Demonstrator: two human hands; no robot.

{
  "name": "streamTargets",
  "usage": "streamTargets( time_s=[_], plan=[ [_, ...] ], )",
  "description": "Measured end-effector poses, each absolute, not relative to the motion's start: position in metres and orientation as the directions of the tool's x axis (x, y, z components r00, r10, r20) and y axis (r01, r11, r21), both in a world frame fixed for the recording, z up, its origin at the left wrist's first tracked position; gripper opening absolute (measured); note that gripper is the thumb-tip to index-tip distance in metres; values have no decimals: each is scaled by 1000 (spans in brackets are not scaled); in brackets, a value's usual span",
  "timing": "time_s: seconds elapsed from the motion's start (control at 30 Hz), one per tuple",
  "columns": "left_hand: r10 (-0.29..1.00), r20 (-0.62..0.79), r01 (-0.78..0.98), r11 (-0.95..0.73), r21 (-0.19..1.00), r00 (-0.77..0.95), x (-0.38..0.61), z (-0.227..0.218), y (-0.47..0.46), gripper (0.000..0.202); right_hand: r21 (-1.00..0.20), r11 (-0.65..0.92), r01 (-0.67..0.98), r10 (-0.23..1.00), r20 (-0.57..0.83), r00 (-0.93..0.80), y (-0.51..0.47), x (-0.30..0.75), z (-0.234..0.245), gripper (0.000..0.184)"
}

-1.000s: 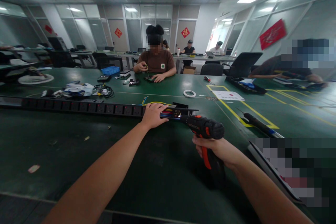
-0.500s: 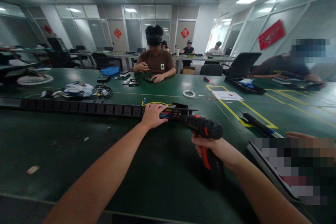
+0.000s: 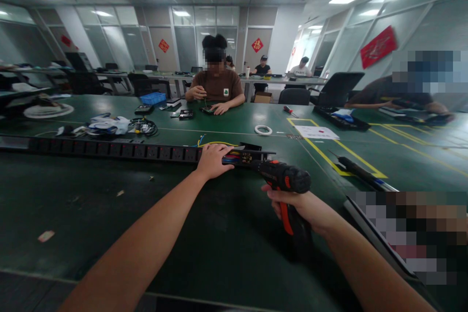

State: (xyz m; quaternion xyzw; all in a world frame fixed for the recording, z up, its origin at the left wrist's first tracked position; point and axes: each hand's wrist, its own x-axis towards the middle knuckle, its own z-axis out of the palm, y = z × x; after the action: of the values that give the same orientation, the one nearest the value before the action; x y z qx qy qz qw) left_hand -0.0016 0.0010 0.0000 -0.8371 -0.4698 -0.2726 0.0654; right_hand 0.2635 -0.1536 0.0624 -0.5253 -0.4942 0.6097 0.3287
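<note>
A long black power strip (image 3: pixel 149 152) with a row of sockets lies across the green table. My left hand (image 3: pixel 214 162) grips it near its right end, thumb on the front side and fingers over the top. Just right of that hand the end of the strip is uncovered, showing coloured wires (image 3: pixel 231 160) and a terminal block (image 3: pixel 247 157). In my right hand (image 3: pixel 288 201) is a black and orange cordless drill (image 3: pixel 283 176), its nose pointing left at the terminal block. Whether the bit touches a screw there I cannot make out.
Behind the strip lie a cable bundle (image 3: pixel 146 127), plastic bags (image 3: pixel 107 126), a white tape ring (image 3: pixel 263 130) and a red screwdriver (image 3: pixel 290 112). A black tool with a thin tip (image 3: pixel 360 171) lies at right. Across the table a person (image 3: pixel 215 83) works on small parts.
Almost nothing differs. The index finger of my right hand has come slightly forward from the drill's trigger; both hands and the power strip stay in place.
</note>
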Motion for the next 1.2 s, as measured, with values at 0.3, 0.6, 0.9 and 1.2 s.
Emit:
streamTargets(
  time_s=[0.3, 0.6, 0.9, 1.2],
  plan=[
    [762, 506, 827, -541, 155, 404, -1, 1, 1, 68, -949, -264, 174, 921, -302, -247, -151, 265, 58, 34],
    [760, 507, 825, -544, 153, 407, -1, 0, 1, 69, -945, -257, 204, 919, -304, -252, -150, 268, 54, 36],
    [754, 516, 822, -548, 156, 406, -2, 1, 1, 69, -949, -251, 192, 923, -294, -247, -152, 265, 57, 33],
    [761, 508, 825, -543, 157, 404, -1, 1, 0, 68, -949, -225, 220, 931, -276, -238, -157, 262, 65, 36]
  ],
)
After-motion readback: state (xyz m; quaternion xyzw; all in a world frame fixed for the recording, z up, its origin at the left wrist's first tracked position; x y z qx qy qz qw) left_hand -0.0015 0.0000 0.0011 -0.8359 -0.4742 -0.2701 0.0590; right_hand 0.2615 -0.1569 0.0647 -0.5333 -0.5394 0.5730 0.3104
